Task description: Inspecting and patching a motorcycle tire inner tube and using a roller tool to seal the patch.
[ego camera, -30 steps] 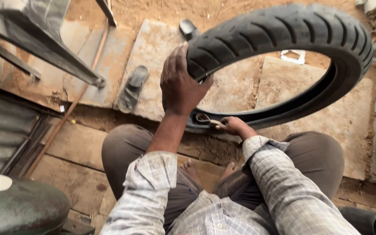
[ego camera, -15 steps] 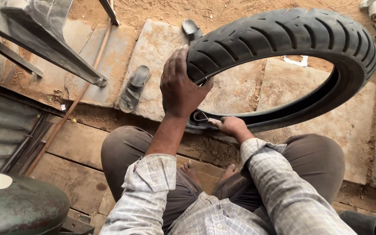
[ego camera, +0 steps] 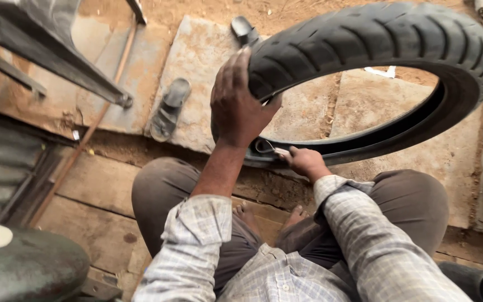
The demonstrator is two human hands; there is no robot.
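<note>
Gripping the tread of the tyre (ego camera: 375,33), the left hand (ego camera: 236,106) keeps it upright over the stone slabs (ego camera: 197,61) just ahead of the knees, while the right hand (ego camera: 303,161) pinches a small metal tool (ego camera: 266,146) against the lower inner rim. Nothing sits inside the tyre's ring but bare slab. A sandal (ego camera: 169,109) lies left of it, a second (ego camera: 244,28) behind, a metal frame (ego camera: 57,61) further left.

No screens or signs, only a small white paper scrap (ego camera: 380,71) on the far stone slab (ego camera: 197,61), seen through the tyre (ego camera: 375,33)
</note>
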